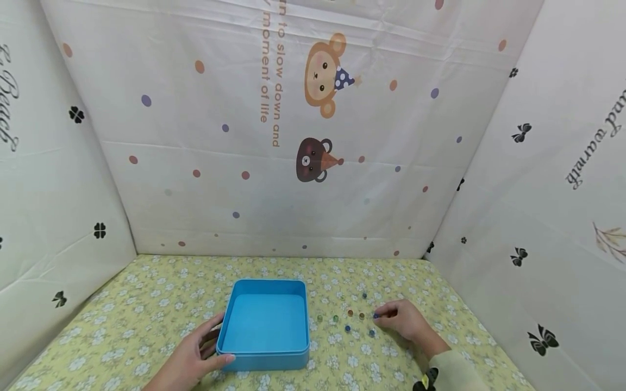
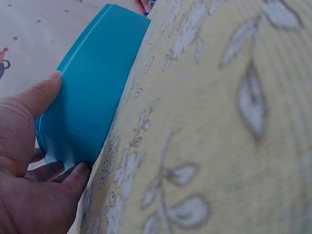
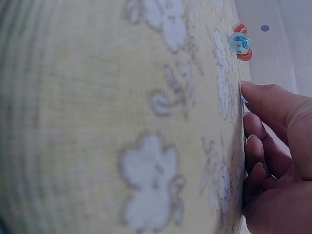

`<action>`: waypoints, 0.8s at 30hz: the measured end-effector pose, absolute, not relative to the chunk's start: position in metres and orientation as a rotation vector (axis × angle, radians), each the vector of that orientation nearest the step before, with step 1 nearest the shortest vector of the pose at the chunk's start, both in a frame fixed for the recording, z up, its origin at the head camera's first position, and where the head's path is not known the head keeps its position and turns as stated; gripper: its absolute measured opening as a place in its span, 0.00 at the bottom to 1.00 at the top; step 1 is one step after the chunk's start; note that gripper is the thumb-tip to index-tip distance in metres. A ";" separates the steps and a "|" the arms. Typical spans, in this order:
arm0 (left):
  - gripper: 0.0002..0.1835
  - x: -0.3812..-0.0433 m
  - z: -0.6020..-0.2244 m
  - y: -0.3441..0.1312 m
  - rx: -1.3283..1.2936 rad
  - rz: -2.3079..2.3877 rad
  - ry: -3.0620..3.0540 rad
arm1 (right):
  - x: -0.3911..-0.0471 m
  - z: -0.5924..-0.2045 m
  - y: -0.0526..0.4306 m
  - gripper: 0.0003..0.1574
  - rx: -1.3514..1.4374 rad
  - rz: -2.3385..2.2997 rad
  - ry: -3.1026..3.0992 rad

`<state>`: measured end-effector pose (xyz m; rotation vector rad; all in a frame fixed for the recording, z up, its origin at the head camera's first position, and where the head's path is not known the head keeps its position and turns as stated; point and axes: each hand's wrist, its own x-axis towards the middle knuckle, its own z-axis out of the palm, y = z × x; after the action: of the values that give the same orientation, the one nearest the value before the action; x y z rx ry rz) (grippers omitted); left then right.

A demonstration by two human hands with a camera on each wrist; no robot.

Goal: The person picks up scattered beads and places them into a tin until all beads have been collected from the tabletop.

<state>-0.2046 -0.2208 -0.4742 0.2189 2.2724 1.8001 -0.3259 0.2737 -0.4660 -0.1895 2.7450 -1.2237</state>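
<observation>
An open, square blue box (image 1: 266, 362) sits on the table. At its front left corner, my left hand (image 1: 192, 350) grips it, thumb on the front wall and fingers around the left side. The left wrist view also shows these fingers against the blue box (image 2: 97, 87). To the right of the box, my right hand (image 1: 405, 321) pinches a blue marble (image 1: 375, 315) at the tabletop. In the right wrist view the fingertips mostly hide that marble. Close by lie a brown marble (image 1: 362, 315), a green marble (image 1: 335, 319) and a dark blue marble (image 1: 348, 328).
Several more glass marbles are scattered between box and right hand, including one farther back (image 1: 364, 296) and one nearer (image 1: 371, 333). A yellow flowered cloth (image 1: 166, 304) covers the table. White printed sheets (image 1: 274, 217) stand behind and at both sides.
</observation>
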 end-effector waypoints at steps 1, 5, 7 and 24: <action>0.52 -0.205 -0.475 -0.221 0.217 1.802 2.272 | -0.326 -0.466 0.274 0.13 -0.199 -1.226 2.742; 0.52 -0.204 -0.475 -0.221 0.201 1.803 2.272 | -0.326 -0.467 0.275 0.14 -0.216 -1.220 2.741; 0.52 -0.203 -0.475 -0.220 0.197 1.802 2.274 | -0.326 -0.468 0.276 0.14 -0.214 -1.217 2.740; 0.52 -0.202 -0.475 -0.220 0.210 1.814 2.290 | -0.325 -0.469 0.278 0.17 -0.240 -1.249 2.718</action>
<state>-0.2017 -0.2199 -0.4748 0.2100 2.2902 1.8145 -0.3254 0.2775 -0.4686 -0.2405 2.7179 -1.2489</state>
